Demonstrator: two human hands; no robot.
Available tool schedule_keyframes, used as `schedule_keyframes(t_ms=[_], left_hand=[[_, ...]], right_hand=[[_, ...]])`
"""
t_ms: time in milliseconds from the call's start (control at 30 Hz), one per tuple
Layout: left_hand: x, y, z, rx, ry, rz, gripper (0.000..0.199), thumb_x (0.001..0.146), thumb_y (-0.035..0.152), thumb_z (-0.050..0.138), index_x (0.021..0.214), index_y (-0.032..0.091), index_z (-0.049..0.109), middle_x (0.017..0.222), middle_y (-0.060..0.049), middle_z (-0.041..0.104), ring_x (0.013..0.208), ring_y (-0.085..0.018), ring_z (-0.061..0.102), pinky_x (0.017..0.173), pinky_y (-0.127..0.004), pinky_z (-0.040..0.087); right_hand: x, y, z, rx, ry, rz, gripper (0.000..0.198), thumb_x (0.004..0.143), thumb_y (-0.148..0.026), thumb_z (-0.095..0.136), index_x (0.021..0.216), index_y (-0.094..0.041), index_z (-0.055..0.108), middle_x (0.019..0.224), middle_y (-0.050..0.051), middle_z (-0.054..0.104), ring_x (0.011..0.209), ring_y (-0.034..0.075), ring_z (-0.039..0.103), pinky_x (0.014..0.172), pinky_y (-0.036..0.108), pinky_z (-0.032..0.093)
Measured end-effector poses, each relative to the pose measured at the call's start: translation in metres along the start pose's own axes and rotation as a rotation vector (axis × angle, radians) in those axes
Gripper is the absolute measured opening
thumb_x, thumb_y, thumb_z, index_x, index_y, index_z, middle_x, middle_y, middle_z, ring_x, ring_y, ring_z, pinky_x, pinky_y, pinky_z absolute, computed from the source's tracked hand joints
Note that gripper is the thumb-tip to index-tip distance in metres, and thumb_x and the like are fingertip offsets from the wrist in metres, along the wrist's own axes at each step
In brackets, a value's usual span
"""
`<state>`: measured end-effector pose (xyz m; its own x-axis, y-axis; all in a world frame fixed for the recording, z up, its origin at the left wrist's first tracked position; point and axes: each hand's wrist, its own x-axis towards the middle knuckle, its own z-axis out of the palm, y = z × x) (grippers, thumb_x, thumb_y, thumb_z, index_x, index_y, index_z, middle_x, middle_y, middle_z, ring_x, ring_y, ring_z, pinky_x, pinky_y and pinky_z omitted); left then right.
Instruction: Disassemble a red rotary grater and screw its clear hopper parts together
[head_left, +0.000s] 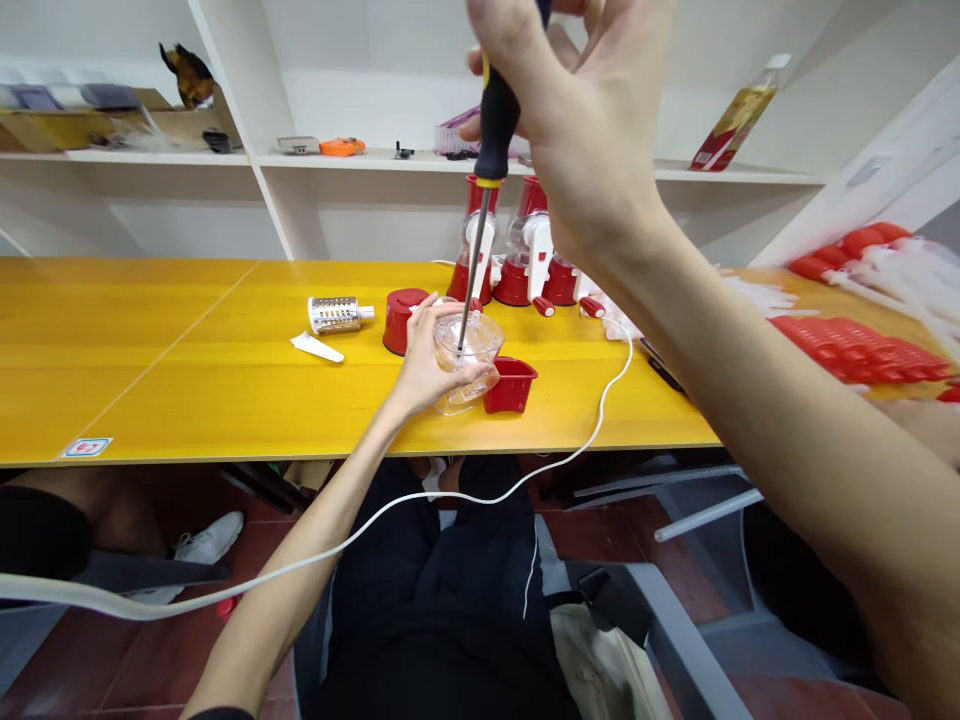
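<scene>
Gripped in my right hand (592,110) is a screwdriver (499,125) with a black and yellow handle, held upright and slightly tilted. Its long metal shaft runs down into a clear plastic housing (480,335); what the tip meets there is too small to tell. My left hand (431,360) is wrapped round the housing's left side and front, steadying it on the table. Just right of the housing is a red plastic hopper (511,388). A red base (401,318) stands behind my left hand. Further left lie a metal grater drum (335,314) and a white handle piece (318,347).
Several assembled red and white rotary graters (525,250) stand at the back of the yellow table (187,390). Red and white parts (855,348) are piled at the right. A white cable (600,415) crosses the table's front edge. A bottle (739,115) stands on the shelf.
</scene>
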<state>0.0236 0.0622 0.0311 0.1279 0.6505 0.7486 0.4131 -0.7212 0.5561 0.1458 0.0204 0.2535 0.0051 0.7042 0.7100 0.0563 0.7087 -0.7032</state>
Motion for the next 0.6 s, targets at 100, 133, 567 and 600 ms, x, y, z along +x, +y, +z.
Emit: schedule_keyframes(t_ms=[100, 133, 567, 600], left_hand=[[0.0, -0.002, 0.001, 0.002, 0.01, 0.001, 0.087, 0.061, 0.083, 0.074, 0.126, 0.03, 0.052, 0.137, -0.011, 0.057, 0.149, -0.037, 0.034, 0.123, -0.063, 0.029], [0.0, -0.002, 0.001, 0.003, 0.012, 0.0, 0.087, 0.061, 0.083, 0.074, 0.126, 0.03, 0.052, 0.137, -0.011, 0.057, 0.149, -0.037, 0.034, 0.123, -0.063, 0.029], [0.001, 0.001, 0.001, -0.013, 0.001, -0.017, 0.087, 0.061, 0.083, 0.074, 0.126, 0.03, 0.052, 0.138, -0.01, 0.056, 0.15, -0.038, 0.033, 0.126, -0.064, 0.024], [0.001, 0.001, 0.001, -0.011, 0.001, -0.016, 0.086, 0.062, 0.083, 0.074, 0.126, 0.03, 0.052, 0.138, -0.01, 0.056, 0.15, -0.038, 0.033, 0.125, -0.064, 0.024]], right_hand=[[0.0, 0.0, -0.001, 0.013, 0.019, -0.017, 0.034, 0.079, -0.019, 0.063, 0.097, -0.016, 0.035, 0.091, -0.005, 0.049, 0.067, -0.009, 0.052, 0.065, 0.009, 0.054], [0.0, 0.001, -0.002, 0.042, 0.0, -0.051, 0.031, 0.08, -0.017, 0.062, 0.094, -0.016, 0.034, 0.088, -0.005, 0.049, 0.067, -0.008, 0.053, 0.068, 0.01, 0.055], [0.007, 0.014, -0.007, 0.243, -0.07, -0.185, 0.019, 0.09, -0.027, 0.047, 0.086, -0.009, 0.042, 0.086, -0.004, 0.058, 0.076, -0.004, 0.063, 0.063, 0.009, 0.056], [0.007, 0.014, -0.006, 0.235, -0.069, -0.175, 0.018, 0.091, -0.026, 0.047, 0.086, -0.009, 0.043, 0.086, -0.005, 0.059, 0.076, -0.004, 0.063, 0.062, 0.009, 0.055]])
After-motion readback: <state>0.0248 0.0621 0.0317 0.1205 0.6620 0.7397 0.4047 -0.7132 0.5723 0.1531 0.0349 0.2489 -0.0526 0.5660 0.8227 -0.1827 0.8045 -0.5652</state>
